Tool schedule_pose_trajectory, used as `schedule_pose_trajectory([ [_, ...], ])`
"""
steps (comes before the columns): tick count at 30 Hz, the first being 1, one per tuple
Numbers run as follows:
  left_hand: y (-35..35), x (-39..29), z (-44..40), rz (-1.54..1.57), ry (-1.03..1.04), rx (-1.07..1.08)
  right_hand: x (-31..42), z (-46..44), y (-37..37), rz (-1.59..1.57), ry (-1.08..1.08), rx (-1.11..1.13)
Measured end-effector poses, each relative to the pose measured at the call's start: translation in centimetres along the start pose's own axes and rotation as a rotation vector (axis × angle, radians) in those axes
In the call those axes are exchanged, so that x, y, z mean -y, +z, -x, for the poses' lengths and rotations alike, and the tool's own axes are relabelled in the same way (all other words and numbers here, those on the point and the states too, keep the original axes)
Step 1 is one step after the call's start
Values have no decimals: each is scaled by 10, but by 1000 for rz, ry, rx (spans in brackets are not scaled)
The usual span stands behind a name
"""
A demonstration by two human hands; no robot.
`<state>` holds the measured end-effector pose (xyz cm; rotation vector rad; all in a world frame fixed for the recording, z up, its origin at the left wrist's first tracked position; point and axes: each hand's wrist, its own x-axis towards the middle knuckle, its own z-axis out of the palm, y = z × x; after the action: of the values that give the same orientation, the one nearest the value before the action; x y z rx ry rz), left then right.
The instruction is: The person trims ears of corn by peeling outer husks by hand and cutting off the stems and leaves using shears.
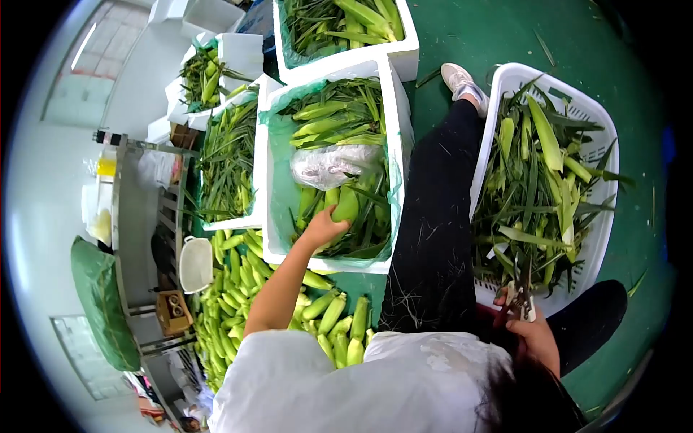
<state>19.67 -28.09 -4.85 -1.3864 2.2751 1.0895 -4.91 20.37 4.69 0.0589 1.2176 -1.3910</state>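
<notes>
One unhusked corn ear [348, 206] lies in the foam box [394, 130], towards its near edge; left hand [326, 226] curled closed around it. Right hand [535, 336] wrapped round shears [517, 302] at the basket's [605, 238] near edge. Advisable: firm hold, lift clear of box edge, shears well apart.

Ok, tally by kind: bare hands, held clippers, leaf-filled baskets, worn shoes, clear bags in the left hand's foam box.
Hands: 2, left hand and right hand
Clippers: 1
Leaf-filled basket: 1
Shoe: 1
Clear bag: 1
Total: 6
</notes>
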Motion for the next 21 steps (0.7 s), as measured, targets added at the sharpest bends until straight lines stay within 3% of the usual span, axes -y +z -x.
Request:
schedule_pose_trajectory([
  [1, -13, -25, 19, 223, 5, 46, 5, 2, 3, -11, 1, -28],
  [2, -25, -52, 44, 626, -121, 81, 13, 3, 10, 42, -26, -14],
  [4, -35, -94, 82, 872, 87, 154, 30, 3, 24, 145, -93, 4],
  [6, -22, -151, 121, 864, 173, 221, 45, 0, 37, 304, -198, 98],
  [8, 5, -188, 134, 568, 264, 114, 54, -5, 50, 535, -539, 77],
  [10, 28, -228, 145, 497, 362, 189, 70, -7, 51, 779, -718, -10],
  [12, 54, -250, 152, 402, 466, 129, 77, -7, 41, 859, -659, -195],
  [13, 59, -271, 164, 211, 496, 59, 75, -10, 29, 827, -652, -201],
  [16, 73, -295, 171, 4, 613, 133, 75, -11, -7, 617, -599, -83],
  [18, 79, -299, 166, -30, 650, 322, 80, -11, -32, 764, -642, 44],
  [20, 79, -301, 159, -7, 651, 532, 79, -8, -47, 815, -860, 31],
  [21, 79, -296, 150, 76, 605, 694, 85, -1, -54, 800, -830, 83],
])
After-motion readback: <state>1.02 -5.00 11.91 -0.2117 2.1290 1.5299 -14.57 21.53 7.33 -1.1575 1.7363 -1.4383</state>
